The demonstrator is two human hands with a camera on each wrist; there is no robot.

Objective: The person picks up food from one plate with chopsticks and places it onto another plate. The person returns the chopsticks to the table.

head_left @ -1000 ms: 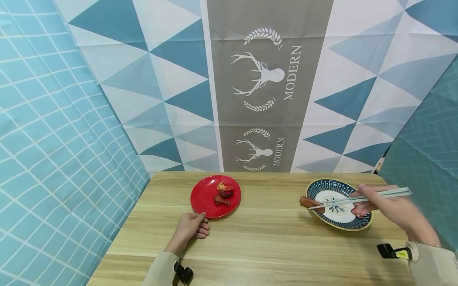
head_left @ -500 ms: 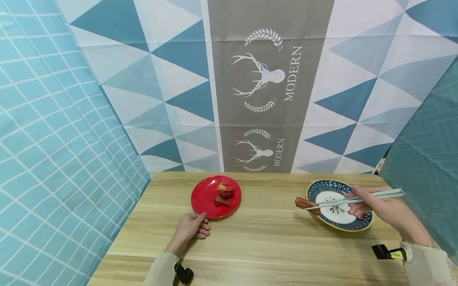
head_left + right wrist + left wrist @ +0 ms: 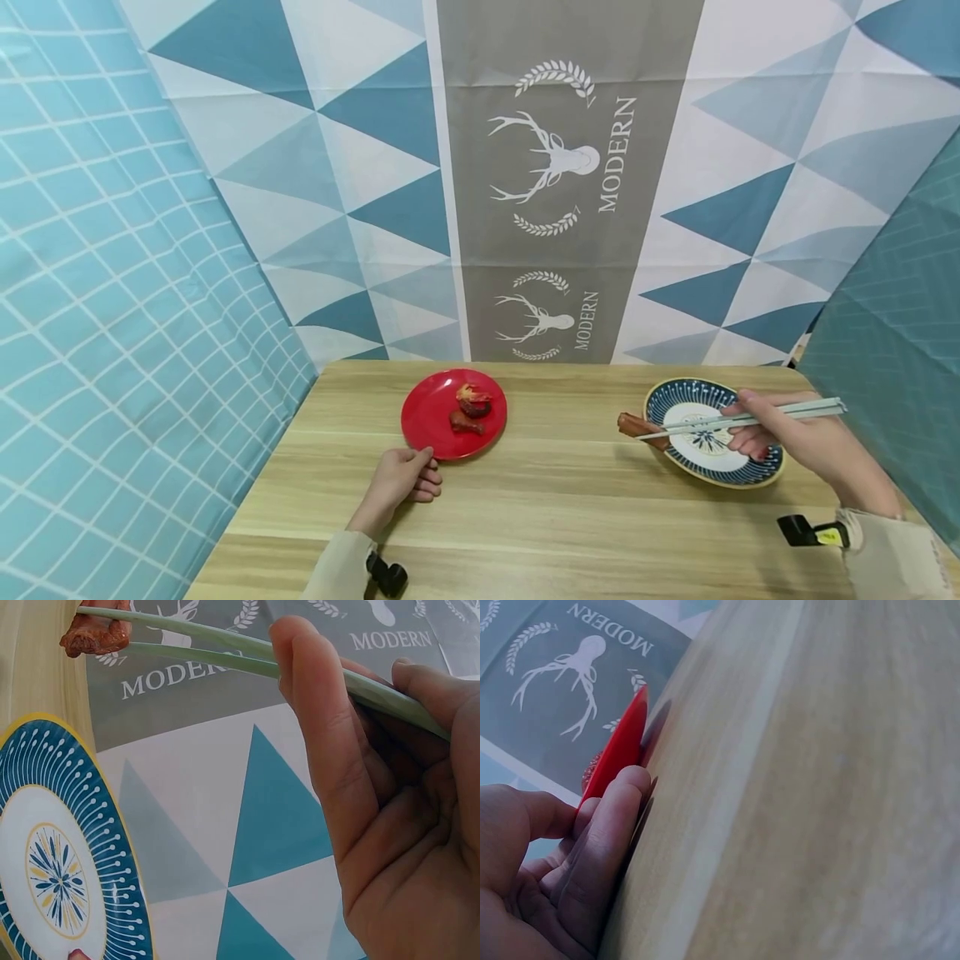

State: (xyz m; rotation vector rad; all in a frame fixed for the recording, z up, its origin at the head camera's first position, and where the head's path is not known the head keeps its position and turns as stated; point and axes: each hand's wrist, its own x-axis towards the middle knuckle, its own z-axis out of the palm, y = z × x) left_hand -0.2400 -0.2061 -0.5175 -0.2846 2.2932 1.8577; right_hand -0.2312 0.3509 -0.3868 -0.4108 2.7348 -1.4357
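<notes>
My left hand pinches the near rim of a red plate between thumb and fingers. On that plate lie a small brown drumstick, a dark rounded piece and an orange-yellow piece. My right hand holds a pair of pale green chopsticks. Their tips grip a reddish-brown piece of meat, raised at the left rim of a blue-and-white patterned dish. The right wrist view shows the meat between the two sticks. A reddish bit shows low on the dish.
Both dishes stand toward the back of a wooden table, with bare wood between them. Patterned cloth hangs behind the table, blue checked cloth on the left and teal cloth on the right.
The right hand, chopsticks and held meat have moved slightly left, so the meat now juts farther beyond the patterned dish's rim. My left hand keeps its hold on the red plate.
</notes>
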